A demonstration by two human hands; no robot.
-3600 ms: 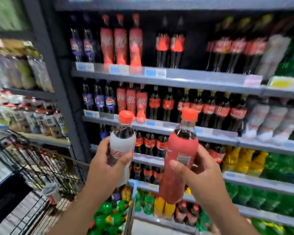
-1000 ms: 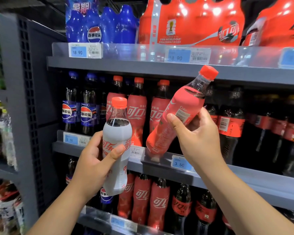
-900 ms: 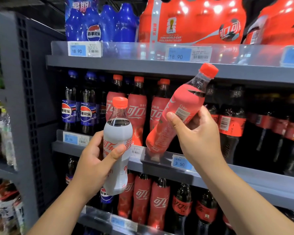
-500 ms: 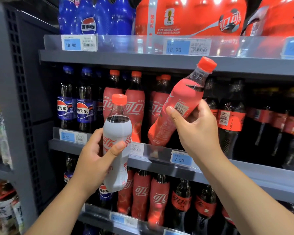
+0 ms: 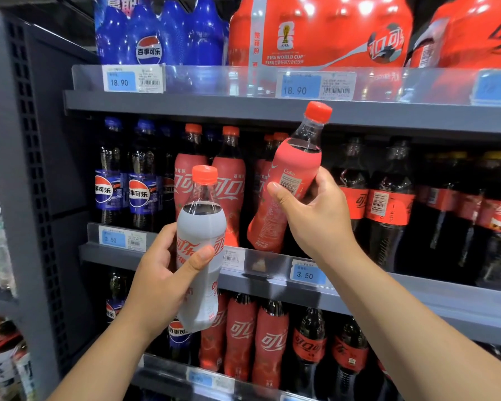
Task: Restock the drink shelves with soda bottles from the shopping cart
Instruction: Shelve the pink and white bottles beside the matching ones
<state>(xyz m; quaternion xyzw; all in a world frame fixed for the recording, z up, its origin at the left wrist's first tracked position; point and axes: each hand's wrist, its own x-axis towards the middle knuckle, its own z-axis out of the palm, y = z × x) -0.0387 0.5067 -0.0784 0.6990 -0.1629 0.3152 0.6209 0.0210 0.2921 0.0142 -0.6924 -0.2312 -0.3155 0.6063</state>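
Left hand [image 5: 159,287] wrapped around an upright white-sleeved cola bottle [image 5: 200,256]. Right hand [image 5: 315,218] gripping a pink-sleeved cola bottle [image 5: 284,192] (tilted, base over the middle shelf [image 5: 388,287] edge).

Price tags [image 5: 300,87] read 18.90 (lower tag [image 5: 308,274]: 3.50).

top shelf [image 5: 185,102]: blue Pepsi multipack [image 5: 156,33] left, red Coca-Cola multipacks [image 5: 315,30] right | middle shelf [image 5: 431,296]: Pepsi bottles [image 5: 122,180] left, pink-sleeved Coke bottles [image 5: 229,180], black colas [image 5: 388,204] right

Grey metal shelving [image 5: 243,107] with a perforated upright [image 5: 32,169]
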